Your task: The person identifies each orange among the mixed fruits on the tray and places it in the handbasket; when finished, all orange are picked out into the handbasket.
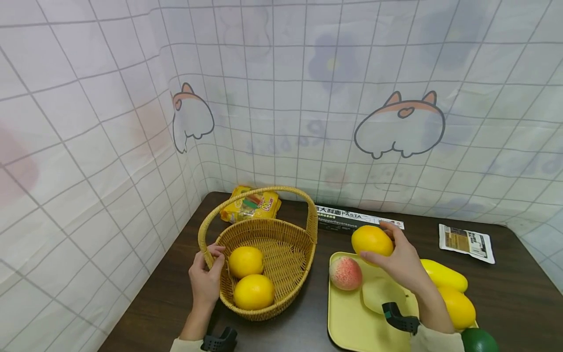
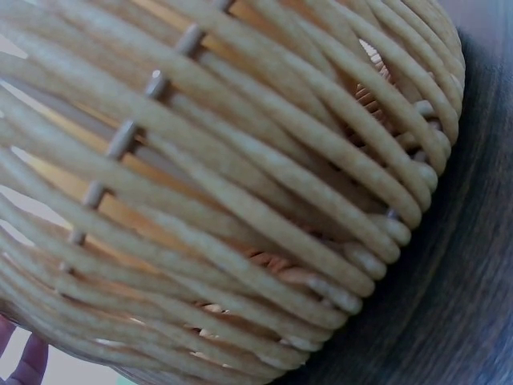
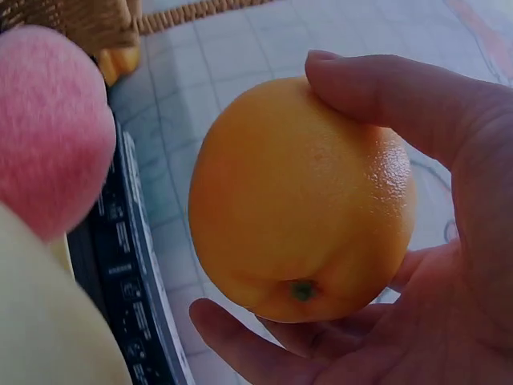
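My right hand holds an orange above the far part of a yellow tray. In the right wrist view, thumb and fingers wrap the orange, its green stem spot showing. At the left, my left hand grips the rim of a wicker basket by the foot of its arched handle. Two more oranges, one behind and one in front, lie in the basket's left side. Woven strands of the basket fill the left wrist view.
On the tray are a peach and a pale yellow-green fruit. A long yellow fruit, another orange and a dark green round item sit right. Behind stand a yellow packet, a pasta box and a pouch.
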Available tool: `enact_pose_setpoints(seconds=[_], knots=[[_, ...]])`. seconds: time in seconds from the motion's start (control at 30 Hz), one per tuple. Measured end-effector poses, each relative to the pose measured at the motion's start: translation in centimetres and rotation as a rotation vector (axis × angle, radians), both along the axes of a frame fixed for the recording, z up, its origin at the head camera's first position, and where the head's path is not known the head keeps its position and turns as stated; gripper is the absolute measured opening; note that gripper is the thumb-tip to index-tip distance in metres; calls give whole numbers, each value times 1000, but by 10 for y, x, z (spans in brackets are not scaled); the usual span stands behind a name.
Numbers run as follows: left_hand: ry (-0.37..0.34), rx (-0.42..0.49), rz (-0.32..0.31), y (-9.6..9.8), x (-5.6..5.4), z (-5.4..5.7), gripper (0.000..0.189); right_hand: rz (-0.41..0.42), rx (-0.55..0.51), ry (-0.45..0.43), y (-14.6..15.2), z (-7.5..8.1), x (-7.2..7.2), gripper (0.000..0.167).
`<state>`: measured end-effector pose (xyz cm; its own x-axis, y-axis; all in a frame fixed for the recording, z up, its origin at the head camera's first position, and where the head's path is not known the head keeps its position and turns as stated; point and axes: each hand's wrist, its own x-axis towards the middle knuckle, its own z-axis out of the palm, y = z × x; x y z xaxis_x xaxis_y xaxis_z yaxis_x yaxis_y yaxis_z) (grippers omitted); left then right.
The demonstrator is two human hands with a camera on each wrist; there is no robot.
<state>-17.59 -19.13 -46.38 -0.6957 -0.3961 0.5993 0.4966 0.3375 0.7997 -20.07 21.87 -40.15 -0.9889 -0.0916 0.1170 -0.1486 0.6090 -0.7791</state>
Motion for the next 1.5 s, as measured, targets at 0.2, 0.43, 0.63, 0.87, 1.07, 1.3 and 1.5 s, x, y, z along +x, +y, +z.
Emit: enact_pose_setpoints(seconds=[0.2,0.43,0.63,0.87,1.07,1.3,1.5], knots=[[-2,-4,-6,0,1,1,4,13,-14,21,-19,2,1,94],[3,-10,-16,0,1,1,4,53,-83,43,-41,2,4,90],[-4,-9,-15,0,2,1,3,89,-98,53,-50,3,7,89],[-12,-2,-17,0,2,2,4,179,-216,31,-56,2,6,79],[-25,8,-17,0,3,3,4,231,-311,33,-70,-2,6,72],[-36,13,-24,0,2,3,9,274,-385,44,-93,-12,9,74],[-20,6,-22,0,2,3,6,326,-427,27,-112,-15,14,75]])
